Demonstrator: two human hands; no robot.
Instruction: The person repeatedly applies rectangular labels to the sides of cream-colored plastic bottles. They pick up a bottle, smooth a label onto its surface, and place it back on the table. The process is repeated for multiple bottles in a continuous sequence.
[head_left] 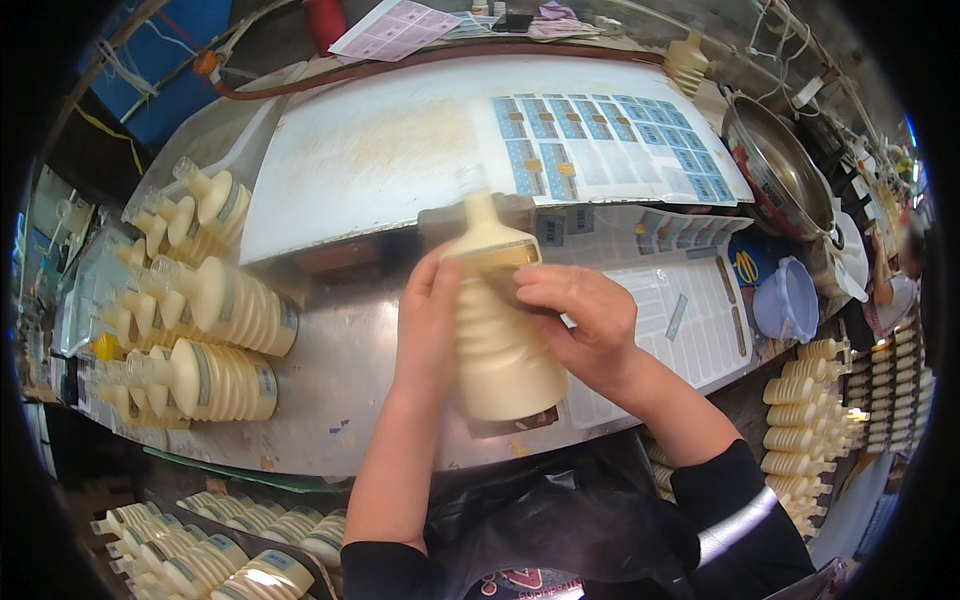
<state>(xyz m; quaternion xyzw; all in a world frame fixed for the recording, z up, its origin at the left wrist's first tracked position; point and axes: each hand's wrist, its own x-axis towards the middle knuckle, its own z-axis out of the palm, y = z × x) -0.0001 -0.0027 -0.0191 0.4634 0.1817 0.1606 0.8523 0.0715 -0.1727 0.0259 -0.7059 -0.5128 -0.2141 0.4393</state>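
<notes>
A cream ribbed plastic bottle (510,375) with a clear neck lies tilted at the middle of the metal table, its neck pointing away from me. My left hand (432,315) wraps round its left side, near the shoulder. A gold-brown band label (505,256) crosses the bottle just below its shoulder. Against the bottle's right side, just below that label, my right hand (580,315) has its thumb and fingers drawn together; anything between them is hidden. A dark holder (520,212) shows behind the bottle's neck. Motion blurs the bottle slightly.
Similar labelled bottles (240,305) lie stacked at the left, more (250,570) below the table's edge, and others (800,410) at the right. Sheets of blue labels (600,140) cover the white board (350,150). A lilac bucket (786,300) and metal pan (785,165) stand right.
</notes>
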